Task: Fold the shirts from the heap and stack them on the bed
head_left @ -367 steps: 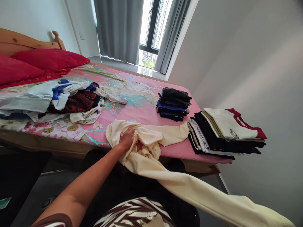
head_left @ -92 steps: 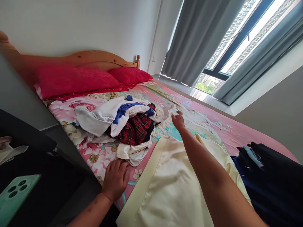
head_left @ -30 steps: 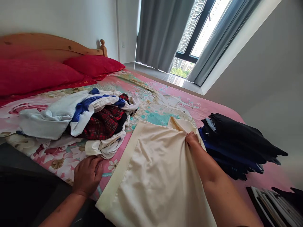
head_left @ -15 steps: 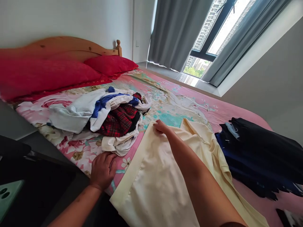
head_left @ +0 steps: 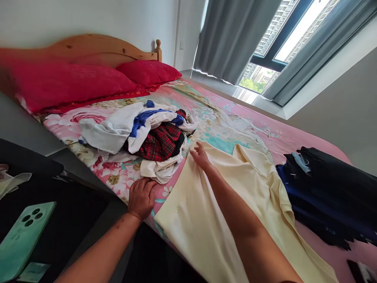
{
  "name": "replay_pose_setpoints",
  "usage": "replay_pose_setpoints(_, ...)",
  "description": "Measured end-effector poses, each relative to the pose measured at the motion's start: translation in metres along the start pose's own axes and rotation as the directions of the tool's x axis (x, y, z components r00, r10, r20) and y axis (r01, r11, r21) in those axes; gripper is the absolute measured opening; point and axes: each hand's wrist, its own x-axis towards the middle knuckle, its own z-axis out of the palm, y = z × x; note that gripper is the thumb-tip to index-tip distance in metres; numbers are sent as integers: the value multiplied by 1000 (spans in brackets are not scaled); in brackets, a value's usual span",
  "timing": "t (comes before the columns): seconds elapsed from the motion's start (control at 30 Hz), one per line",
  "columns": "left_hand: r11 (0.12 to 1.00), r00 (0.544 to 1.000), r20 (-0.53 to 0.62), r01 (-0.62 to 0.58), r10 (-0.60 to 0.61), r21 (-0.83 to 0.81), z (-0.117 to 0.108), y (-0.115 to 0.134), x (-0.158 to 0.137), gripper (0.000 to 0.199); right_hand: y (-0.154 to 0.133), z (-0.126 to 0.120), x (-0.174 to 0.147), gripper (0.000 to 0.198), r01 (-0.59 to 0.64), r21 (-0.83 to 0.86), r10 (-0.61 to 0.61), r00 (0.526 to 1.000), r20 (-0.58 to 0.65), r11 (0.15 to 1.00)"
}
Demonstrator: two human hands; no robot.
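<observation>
A cream garment [head_left: 188, 212], smooth and slightly shiny, lies spread over the near edge of the bed, its lower part hanging toward me. My right hand [head_left: 200, 156] rests on its far left corner, fingers a little apart and no cloth pinched between them. On the bed edge, left of the garment, my left hand [head_left: 141, 197] lies palm down with nothing in it. Just beyond its fingertips is a loose heap of clothes: a white and blue top [head_left: 110, 127], a red plaid piece [head_left: 160, 141] and a white piece [head_left: 159, 169].
Dark folded clothes [head_left: 332, 196] are stacked on the bed at right. Red pillows [head_left: 79, 84] lie by the wooden headboard [head_left: 97, 47]. At lower left, a green phone [head_left: 28, 232] sits on a black surface [head_left: 73, 212]. Grey curtains [head_left: 232, 39] hang by the window.
My right hand's fingers have loosened from the garment's corner and spread. The folded band along the garment's left edge no longer shows. The view has shifted left, bringing more of the phone in.
</observation>
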Motion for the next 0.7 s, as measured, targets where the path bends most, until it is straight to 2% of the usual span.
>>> replay_pose_setpoints(0.1,1000,1000,-1,11,-11,9,1,1,0,26,-18,-1,-99,31,243,-12,-241,967,81,970)
replay_pose_setpoints(0.13,1000,1000,2,12,-12,12,1,1,0,26,-19,-5,-137,26,280,-3,-279,959,48,960)
replay_pose_setpoints(0.17,1000,1000,6,13,-13,15,2,1,0,26,-16,-13,-176,22,280,-7,-280,960,5,960)
replay_pose_setpoints(0.23,1000,1000,14,17,-17,24,2,2,1,26,-1,-36,-248,19,183,-40,-187,974,-130,982)
replay_pose_setpoints(0.3,999,999,24,26,-26,36,2,4,2,27,22,-71,-308,20,51,-143,-95,944,-316,988)
replay_pose_setpoints(0.4,998,998,45,48,-50,51,1,8,7,28,59,-137,-378,26,-190,-338,-54,800,-597,922)
replay_pose_setpoints(0.5,996,994,72,82,-85,42,-2,13,15,31,89,-194,-430,41,-437,-390,4,671,-741,811)
replay_pose_setpoints(0.57,994,990,96,105,-106,17,-6,17,19,31,109,-213,-457,50,-574,-245,164,567,-807,781)
replay_pose_setpoints(0.63,992,986,119,124,-120,-25,-13,23,19,31,128,-219,-475,57,-638,-6,369,454,-811,770)
replay_pose_setpoints(0.67,990,984,125,134,-127,-45,-17,26,16,31,136,-218,-481,60,-633,97,445,419,-792,768)
replay_pose_setpoints(0.7,988,982,134,143,-133,-61,-21,29,11,33,142,-217,-485,61,-617,168,492,403,-772,769)
